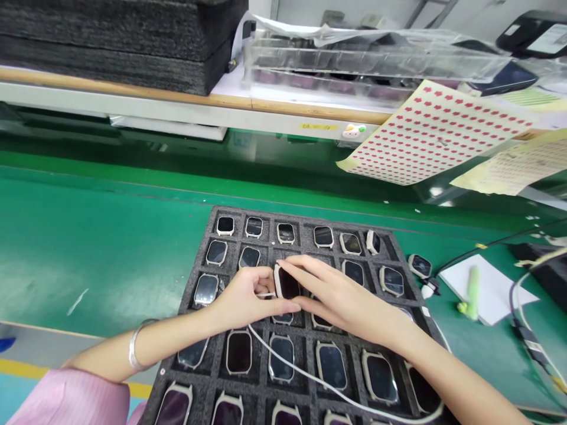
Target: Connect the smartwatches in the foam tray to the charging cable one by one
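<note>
A smartwatch body [287, 283] with a dark screen and a pale frame is tilted up above the foam tray [305, 389]. My right hand [330, 289] grips it from the right, fingers along its top edge and thumb below. My left hand [254, 298] is closed at the watch's left side, its fingers curled around a white cable [301, 369]. The cable's end is hidden behind the fingers and watch, so I cannot tell whether it touches the watch back. Several watch bodies, such as one with a dark screen [239, 352], lie face up in the tray's compartments.
One watch body [420, 266] lies right of the tray, by a black cable plug [432, 287]. Further right are white paper [452, 274] with a green marker [473, 292] and more cables. A shelf [283, 109] behind holds black foam [106, 47], clear trays and a hanging sticker sheet [425, 136].
</note>
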Demonstrator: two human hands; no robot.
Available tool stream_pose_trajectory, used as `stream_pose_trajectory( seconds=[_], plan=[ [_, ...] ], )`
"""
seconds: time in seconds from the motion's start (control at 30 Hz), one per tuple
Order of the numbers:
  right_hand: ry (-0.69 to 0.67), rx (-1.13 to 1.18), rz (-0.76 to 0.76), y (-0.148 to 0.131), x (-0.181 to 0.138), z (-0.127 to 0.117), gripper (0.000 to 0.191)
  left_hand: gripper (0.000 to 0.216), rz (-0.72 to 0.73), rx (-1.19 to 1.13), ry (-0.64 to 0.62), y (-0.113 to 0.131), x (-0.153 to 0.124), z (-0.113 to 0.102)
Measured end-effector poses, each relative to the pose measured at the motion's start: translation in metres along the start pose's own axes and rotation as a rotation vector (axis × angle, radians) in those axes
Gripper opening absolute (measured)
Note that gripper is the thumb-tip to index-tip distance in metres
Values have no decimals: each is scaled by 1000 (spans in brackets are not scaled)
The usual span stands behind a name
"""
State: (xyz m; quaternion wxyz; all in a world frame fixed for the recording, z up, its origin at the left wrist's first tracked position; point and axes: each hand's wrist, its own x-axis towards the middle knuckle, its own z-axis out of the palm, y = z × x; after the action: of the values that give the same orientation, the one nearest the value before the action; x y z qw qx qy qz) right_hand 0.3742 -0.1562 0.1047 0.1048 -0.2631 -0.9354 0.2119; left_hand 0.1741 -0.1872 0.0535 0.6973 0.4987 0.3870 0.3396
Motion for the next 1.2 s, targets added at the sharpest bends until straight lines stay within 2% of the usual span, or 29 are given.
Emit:
stream_pose_trajectory(
  seconds=[0.2, 0.4, 0.67, 0.97, 1.1, 1.2],
  plan=[
    [114, 69, 41, 3, 1, 16, 38, 32, 3, 32, 28, -5, 2, -2],
    [226, 20, 15, 4, 2, 33, 39, 25, 1, 11, 11, -4, 4, -4],
    [352, 269, -16, 3, 4, 31, 43, 27, 1, -58, 9, 7, 0, -4],
    [389, 268, -17, -2, 4, 32, 43, 25, 35, -87, -2, 7, -1, -4],
    [322, 221, 30, -1, 3, 28, 43, 24, 34, -65, -22, 5, 1, -4],
    [297, 291, 94, 5, 5, 19, 35, 26, 6, -13, -54, 4, 3, -4]
  ],
)
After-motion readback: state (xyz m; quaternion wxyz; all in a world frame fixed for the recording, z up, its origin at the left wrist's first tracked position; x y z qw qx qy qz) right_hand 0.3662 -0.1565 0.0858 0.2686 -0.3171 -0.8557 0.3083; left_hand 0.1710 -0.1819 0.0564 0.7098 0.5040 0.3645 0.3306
